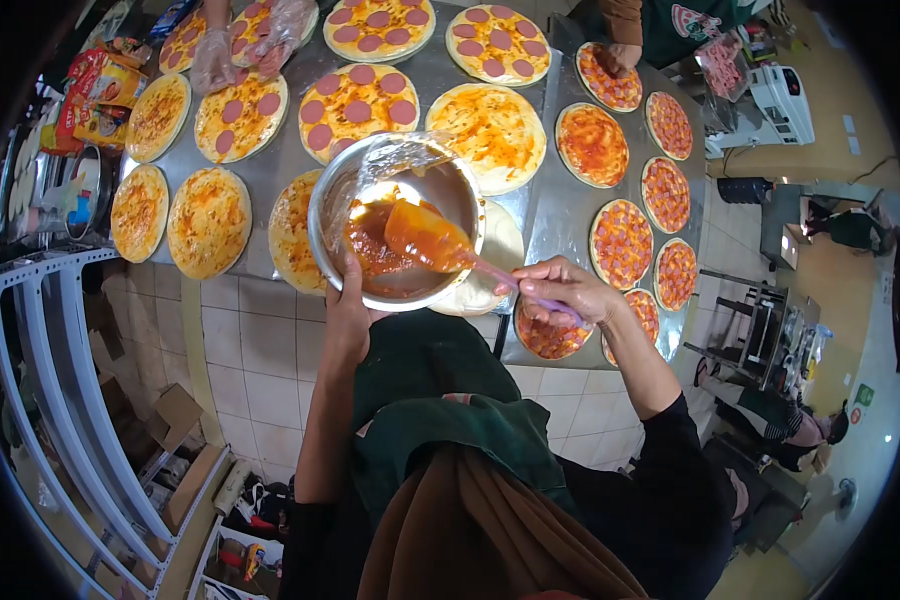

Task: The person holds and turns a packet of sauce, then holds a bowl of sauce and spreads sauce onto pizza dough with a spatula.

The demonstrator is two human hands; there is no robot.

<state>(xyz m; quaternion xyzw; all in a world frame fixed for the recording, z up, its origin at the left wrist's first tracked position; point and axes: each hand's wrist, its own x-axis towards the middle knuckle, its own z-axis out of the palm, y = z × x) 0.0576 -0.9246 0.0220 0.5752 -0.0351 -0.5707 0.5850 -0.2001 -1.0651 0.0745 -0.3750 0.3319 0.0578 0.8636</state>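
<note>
My left hand [348,318] grips the rim of a steel mixing bowl [468,240], which is tilted towards me over the table edge. Red-orange sauce [370,245] lies in the bowl and smears its wall. In my right hand [570,292] is the purple handle of a spatula [425,238], its broad head coated in sauce inside the bowl. Behind the bowl is a sauced pizza base [490,135]. A plain dough base [500,250] is partly hidden under the bowl and my right hand.
Several sausage-topped pizzas [358,110] and sauced bases [210,220] cover the steel table [555,200]. A co-worker's gloved hands [215,62] work at the far left; another person's hand [623,57] touches a pizza at the far right. A metal rack [65,370] stands at left.
</note>
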